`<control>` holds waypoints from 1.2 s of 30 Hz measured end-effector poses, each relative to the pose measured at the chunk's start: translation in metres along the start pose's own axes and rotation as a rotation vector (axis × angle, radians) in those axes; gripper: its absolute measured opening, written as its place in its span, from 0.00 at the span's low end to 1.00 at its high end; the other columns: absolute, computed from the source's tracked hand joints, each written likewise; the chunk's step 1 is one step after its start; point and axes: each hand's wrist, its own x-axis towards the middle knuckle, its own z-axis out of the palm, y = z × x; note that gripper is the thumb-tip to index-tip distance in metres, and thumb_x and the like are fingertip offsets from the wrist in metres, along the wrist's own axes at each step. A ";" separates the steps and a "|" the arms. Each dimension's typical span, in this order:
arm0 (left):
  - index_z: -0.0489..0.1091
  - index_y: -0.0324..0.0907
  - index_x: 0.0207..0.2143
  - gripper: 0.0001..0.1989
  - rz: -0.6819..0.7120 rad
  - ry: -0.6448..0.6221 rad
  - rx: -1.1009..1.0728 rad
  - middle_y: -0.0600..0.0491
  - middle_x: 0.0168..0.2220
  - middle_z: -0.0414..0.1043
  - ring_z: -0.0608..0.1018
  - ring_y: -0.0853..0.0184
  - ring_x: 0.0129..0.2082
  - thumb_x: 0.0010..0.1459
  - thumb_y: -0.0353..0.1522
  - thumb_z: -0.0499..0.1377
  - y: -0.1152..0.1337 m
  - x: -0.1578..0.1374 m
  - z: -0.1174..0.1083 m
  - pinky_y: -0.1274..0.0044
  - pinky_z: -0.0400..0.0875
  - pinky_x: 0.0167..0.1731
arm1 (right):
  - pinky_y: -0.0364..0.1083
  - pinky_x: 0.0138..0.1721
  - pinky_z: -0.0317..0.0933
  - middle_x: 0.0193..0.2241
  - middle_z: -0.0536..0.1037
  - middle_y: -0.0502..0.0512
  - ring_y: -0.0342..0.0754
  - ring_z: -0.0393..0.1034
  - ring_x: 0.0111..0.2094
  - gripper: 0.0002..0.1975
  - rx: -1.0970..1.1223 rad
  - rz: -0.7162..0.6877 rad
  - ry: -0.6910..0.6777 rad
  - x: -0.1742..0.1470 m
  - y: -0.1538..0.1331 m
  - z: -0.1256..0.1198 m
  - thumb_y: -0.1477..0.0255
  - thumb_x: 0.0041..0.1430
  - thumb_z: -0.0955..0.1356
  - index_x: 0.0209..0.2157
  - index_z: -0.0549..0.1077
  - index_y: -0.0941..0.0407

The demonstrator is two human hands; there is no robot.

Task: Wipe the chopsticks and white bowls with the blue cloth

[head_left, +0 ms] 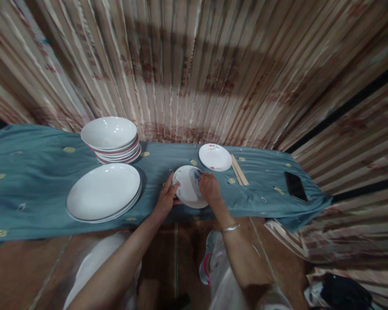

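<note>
A small white plate [188, 189] with a printed flower pattern is at the table's front, tilted slightly. My left hand [168, 194] grips its left rim, thumb on top and fingers underneath. Closed over the plate's right side, my right hand [209, 187] presses a grey-blue cloth [197, 175] against the surface; much of the cloth is hidden by the fingers. Just behind lies another flowered plate [215, 157], with several wooden chopsticks [239, 170] beside it on the right.
On the left stand a stack of bowls [110, 133] and, in front of it, a stack of large oval plates [103, 191]. A black phone [295, 186] lies at the right end of the blue tablecloth [168, 215]. Curtains [187, 77] hang behind the table.
</note>
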 end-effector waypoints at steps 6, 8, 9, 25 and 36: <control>0.54 0.52 0.62 0.34 -0.010 -0.022 -0.032 0.47 0.53 0.69 0.79 0.60 0.38 0.54 0.37 0.60 -0.001 0.000 -0.002 0.69 0.78 0.29 | 0.59 0.57 0.52 0.48 0.72 0.69 0.57 0.62 0.54 0.16 0.209 -0.052 0.096 0.009 -0.009 0.014 0.77 0.60 0.57 0.45 0.71 0.63; 0.54 0.53 0.62 0.34 -0.005 -0.033 -0.042 0.48 0.53 0.69 0.79 0.60 0.38 0.54 0.37 0.60 -0.002 0.000 -0.003 0.69 0.78 0.29 | 0.57 0.57 0.54 0.48 0.72 0.67 0.55 0.62 0.54 0.16 0.263 -0.061 0.141 0.011 -0.013 0.020 0.76 0.60 0.58 0.46 0.70 0.62; 0.54 0.53 0.62 0.34 -0.004 -0.035 -0.043 0.48 0.53 0.69 0.79 0.60 0.38 0.54 0.38 0.60 -0.003 0.000 -0.003 0.69 0.78 0.29 | 0.56 0.57 0.54 0.49 0.72 0.66 0.54 0.62 0.54 0.17 0.279 -0.065 0.157 0.013 -0.015 0.022 0.76 0.60 0.58 0.47 0.70 0.62; 0.49 0.49 0.64 0.35 -0.059 -0.018 -0.079 0.46 0.53 0.69 0.80 0.61 0.37 0.56 0.37 0.57 -0.003 0.000 -0.003 0.70 0.78 0.29 | 0.48 0.55 0.58 0.50 0.73 0.59 0.49 0.67 0.51 0.16 0.557 -0.224 0.033 0.017 -0.049 0.016 0.74 0.59 0.61 0.48 0.72 0.56; 0.63 0.42 0.55 0.28 -0.052 -0.028 -0.111 0.45 0.44 0.75 0.79 0.58 0.39 0.58 0.48 0.52 -0.008 0.001 -0.004 0.70 0.77 0.30 | 0.46 0.49 0.64 0.45 0.77 0.55 0.47 0.71 0.46 0.12 0.844 -0.223 -0.186 -0.013 -0.060 -0.010 0.73 0.58 0.64 0.43 0.76 0.54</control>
